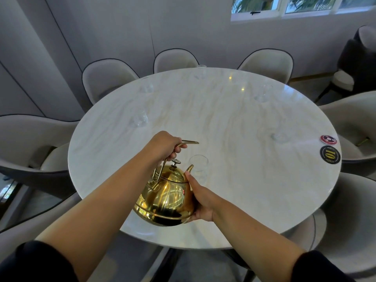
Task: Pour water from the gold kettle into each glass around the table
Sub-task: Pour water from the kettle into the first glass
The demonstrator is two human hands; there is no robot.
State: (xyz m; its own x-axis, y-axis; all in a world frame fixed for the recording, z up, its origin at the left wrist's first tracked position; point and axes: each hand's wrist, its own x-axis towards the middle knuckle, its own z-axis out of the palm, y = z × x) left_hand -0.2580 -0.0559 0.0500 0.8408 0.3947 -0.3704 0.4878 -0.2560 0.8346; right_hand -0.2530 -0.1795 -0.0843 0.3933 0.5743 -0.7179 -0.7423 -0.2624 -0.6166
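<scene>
Gold kettle (168,198) — spout (190,168) beside glass (200,168)

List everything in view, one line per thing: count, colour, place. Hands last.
gold kettle: one, shiny gold, held over the table's near edge, with its spout toward the nearest glass
glasses: six, clear, spaced round the tabletop; the nearest stands just beyond the spout
table: one, round, white marble, centre
chairs: at least six, pale grey with dark piping, ringing the table
red disc: one, at the table's right edge
black disc: one, with a gold "10", beside the red disc
window: one, white-framed, top right
left hand: grips the kettle's handle from above
right hand: holds the kettle's body from the right side
</scene>
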